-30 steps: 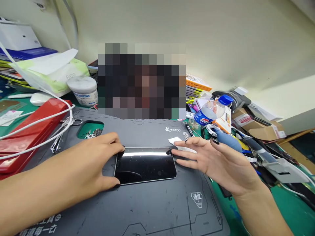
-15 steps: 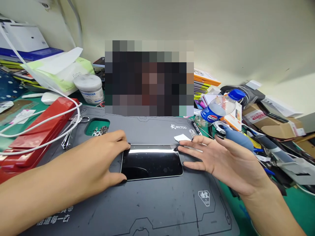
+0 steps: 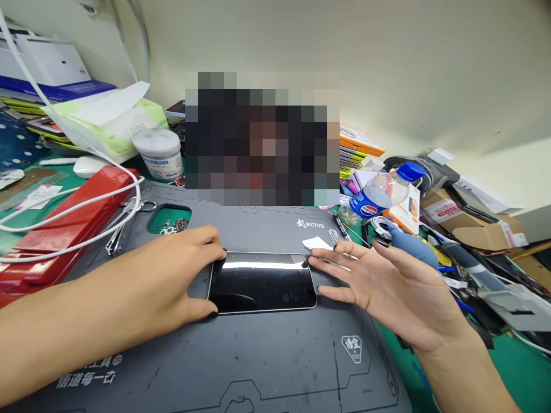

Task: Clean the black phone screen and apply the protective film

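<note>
- Two bare hands are seen from above, one at each end of a phone (image 3: 264,287) that is laid flat, black glass face up, on a grey mat (image 3: 241,353).
- The phone's left end is pinched by the left hand (image 3: 185,272): the thumb is set at the near corner, a finger at the far corner.
- The right hand (image 3: 387,281) is held with its palm turned up and its fingers spread, their tips beside the phone's right end; whether it is touched cannot be told.
- A white paper slip (image 3: 316,243) is partly covered by the right hand's fingers.
- Small metal parts (image 3: 172,228) can be seen in a cut-out at the mat's far left.
- The green tabletop (image 3: 512,373) is crowded on both sides. On the left are placed a red case (image 3: 77,223), a lidded white jar (image 3: 158,158) and a green-and-white packet (image 3: 138,123).
- On the right, a tilted blue-capped bottle (image 3: 383,189) is surrounded by tools and boxes, with an opened cardboard box (image 3: 503,229) beyond.
- The middle background is masked by pixel blocks.
</note>
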`<state>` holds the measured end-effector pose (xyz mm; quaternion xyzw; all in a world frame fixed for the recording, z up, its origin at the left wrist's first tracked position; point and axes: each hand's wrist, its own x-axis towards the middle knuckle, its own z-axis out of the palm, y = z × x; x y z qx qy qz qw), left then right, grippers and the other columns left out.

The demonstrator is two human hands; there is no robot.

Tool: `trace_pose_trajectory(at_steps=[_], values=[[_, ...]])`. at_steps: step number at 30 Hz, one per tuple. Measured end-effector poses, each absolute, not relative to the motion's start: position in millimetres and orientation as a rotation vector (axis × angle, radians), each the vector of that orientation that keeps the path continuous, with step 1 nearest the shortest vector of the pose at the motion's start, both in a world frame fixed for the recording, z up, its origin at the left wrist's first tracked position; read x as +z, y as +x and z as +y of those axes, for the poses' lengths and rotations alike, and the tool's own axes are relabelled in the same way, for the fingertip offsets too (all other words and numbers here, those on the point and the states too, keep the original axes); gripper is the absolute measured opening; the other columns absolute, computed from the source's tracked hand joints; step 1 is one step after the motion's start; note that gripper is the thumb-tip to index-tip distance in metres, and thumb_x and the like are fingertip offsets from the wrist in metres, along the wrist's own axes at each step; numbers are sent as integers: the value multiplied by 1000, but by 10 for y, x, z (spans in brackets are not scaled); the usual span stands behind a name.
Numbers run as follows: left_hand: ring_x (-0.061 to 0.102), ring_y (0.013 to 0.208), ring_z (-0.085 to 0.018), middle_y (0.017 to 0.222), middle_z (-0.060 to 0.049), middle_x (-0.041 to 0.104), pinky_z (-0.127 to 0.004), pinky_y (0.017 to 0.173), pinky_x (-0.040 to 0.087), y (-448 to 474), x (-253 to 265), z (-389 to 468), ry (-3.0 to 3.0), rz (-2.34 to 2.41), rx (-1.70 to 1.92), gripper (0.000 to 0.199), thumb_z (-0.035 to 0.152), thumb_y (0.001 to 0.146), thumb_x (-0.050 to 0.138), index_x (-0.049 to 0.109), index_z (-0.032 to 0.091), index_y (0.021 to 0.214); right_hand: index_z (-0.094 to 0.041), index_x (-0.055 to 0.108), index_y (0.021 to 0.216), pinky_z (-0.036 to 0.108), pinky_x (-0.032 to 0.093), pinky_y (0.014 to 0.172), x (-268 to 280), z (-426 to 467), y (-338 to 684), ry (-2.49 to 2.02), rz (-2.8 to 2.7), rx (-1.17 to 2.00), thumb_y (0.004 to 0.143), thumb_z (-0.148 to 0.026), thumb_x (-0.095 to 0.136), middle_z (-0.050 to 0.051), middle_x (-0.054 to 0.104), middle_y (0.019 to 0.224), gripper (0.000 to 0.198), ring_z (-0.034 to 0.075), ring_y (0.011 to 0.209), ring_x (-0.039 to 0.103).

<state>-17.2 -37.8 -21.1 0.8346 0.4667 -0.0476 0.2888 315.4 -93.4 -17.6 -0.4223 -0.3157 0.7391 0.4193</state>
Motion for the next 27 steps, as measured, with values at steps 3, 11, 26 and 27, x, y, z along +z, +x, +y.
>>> trace_pose_trajectory(at_steps=[3, 11, 26, 27], values=[[70, 97, -30, 120, -8, 64, -50, 93, 60, -168, -207, -385, 2234, 1243, -154, 35, 37, 77, 78, 75, 24, 109, -23, 83, 109, 44, 67, 95, -150, -949, 3135, -1074, -771, 1854, 91, -52, 74, 10, 79, 126, 36, 29, 126, 70], [71, 91, -29, 121, -8, 64, -49, 88, 60, -209, -268, -377, 2264, 1237, -96, 40, 42, 77, 75, 76, 24, 112, -24, 82, 106, 43, 68, 93, -116, -958, 3125, -1141, -767, 1837, 93, -54, 69, 11, 78, 129, 35, 31, 132, 67], [71, 87, -26, 114, -6, 67, -41, 79, 57, -259, -296, -372, 2396, 1194, 30, 34, 37, 77, 79, 76, 24, 108, -27, 84, 102, 44, 70, 85, -93, -954, 3082, -1179, -908, 1742, 93, -54, 63, 10, 80, 126, 35, 34, 132, 69], [71, 87, -27, 114, -6, 67, -41, 79, 57, -260, -294, -375, 2383, 1196, 31, 33, 37, 77, 79, 77, 24, 107, -27, 84, 102, 44, 70, 86, -93, -956, 3077, -1177, -904, 1748, 93, -53, 63, 10, 80, 126, 35, 34, 132, 69]])
